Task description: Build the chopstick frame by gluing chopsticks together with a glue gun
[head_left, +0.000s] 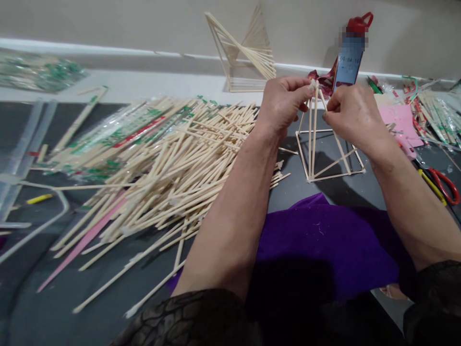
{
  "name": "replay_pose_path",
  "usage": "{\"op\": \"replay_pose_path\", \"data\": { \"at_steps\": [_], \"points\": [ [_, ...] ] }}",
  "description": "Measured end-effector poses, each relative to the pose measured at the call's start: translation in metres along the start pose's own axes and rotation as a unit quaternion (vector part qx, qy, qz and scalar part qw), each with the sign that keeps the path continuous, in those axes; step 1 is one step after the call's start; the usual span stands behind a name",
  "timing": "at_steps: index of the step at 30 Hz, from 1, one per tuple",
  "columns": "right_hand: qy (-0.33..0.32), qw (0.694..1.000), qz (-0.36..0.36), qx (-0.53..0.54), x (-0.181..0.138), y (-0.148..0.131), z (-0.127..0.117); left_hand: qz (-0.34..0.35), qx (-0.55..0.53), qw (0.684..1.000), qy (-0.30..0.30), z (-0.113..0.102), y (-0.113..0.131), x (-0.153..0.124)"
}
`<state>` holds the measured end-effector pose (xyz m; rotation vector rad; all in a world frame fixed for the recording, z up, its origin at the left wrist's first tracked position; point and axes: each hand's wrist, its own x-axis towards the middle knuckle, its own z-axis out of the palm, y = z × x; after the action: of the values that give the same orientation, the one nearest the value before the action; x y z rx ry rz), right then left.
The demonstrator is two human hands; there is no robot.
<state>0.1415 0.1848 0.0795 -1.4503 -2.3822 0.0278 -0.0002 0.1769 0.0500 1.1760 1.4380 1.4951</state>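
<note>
A small frame of wooden sticks [314, 139] stands on the dark table, with a four-sided base and several sticks rising to a joined top. My left hand [284, 103] pinches that top joint, where whitish glue shows. On the right side of the frame, my right hand [355, 113] has its fingers closed round a slanting chopstick [338, 144] that runs from near the top down to the base's front edge. The fingertips of my right hand are partly hidden behind the hand itself.
Left of my arm lies a large heap of loose chopsticks [201, 154], with wrapped chopsticks [118, 129] behind. A finished-looking stick structure [248, 53] leans at the wall. A phone [347, 62] stands upright. Red-handled scissors [444, 185], pink paper [399, 122] and purple cloth [324, 235] are nearby.
</note>
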Motion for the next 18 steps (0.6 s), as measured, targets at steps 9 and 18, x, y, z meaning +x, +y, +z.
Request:
{"op": "replay_pose_path", "data": {
  "at_steps": [9,18],
  "points": [
    [-0.001,0.999,0.015,0.032,-0.001,0.001,0.005,0.004,-0.004,1.0,-0.02,-0.001,-0.001,0.0],
    [-0.007,0.999,0.021,0.045,-0.001,0.002,0.012,-0.005,0.018,1.0,-0.015,-0.001,0.0,-0.001]
  ]
}}
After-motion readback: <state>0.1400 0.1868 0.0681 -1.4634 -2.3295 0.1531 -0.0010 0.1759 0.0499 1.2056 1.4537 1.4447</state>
